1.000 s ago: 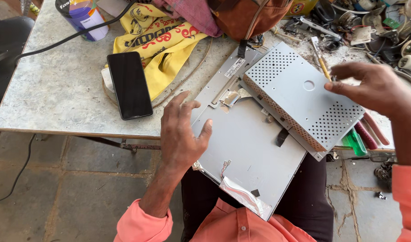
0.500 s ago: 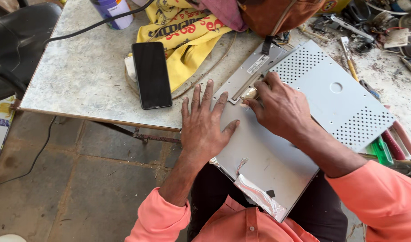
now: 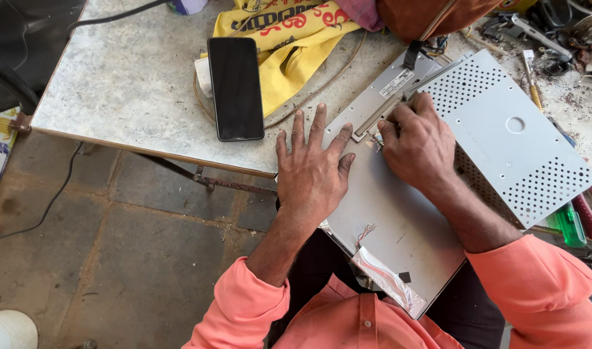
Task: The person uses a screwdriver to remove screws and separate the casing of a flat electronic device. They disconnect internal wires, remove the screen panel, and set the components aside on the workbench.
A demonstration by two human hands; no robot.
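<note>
A flat grey metal panel (image 3: 399, 226) lies half on the table edge and half over my lap. My left hand (image 3: 312, 171) rests flat on its left edge, fingers spread, holding nothing. My right hand (image 3: 419, 145) is bunched at the panel's upper part, fingertips pinching at small wires by a narrow metal strip (image 3: 390, 90). What the fingertips hold is hidden. A perforated grey metal cover (image 3: 512, 132) sits just right of that hand. A foil-taped strip (image 3: 386, 281) and thin wires lie on the panel's near end.
A black phone (image 3: 236, 87) lies face up on the marble table (image 3: 128, 84), beside a yellow cloth (image 3: 289, 45) and a white adapter with cable. A screwdriver (image 3: 530, 81), green and red tool handles (image 3: 570, 223) and clutter lie at the right. Stone floor below; white container (image 3: 8, 329) at bottom left.
My right hand came from above the perforated cover down to the wires at the panel's top. My left hand stayed pressed on the panel. The view shifted left and closer.
</note>
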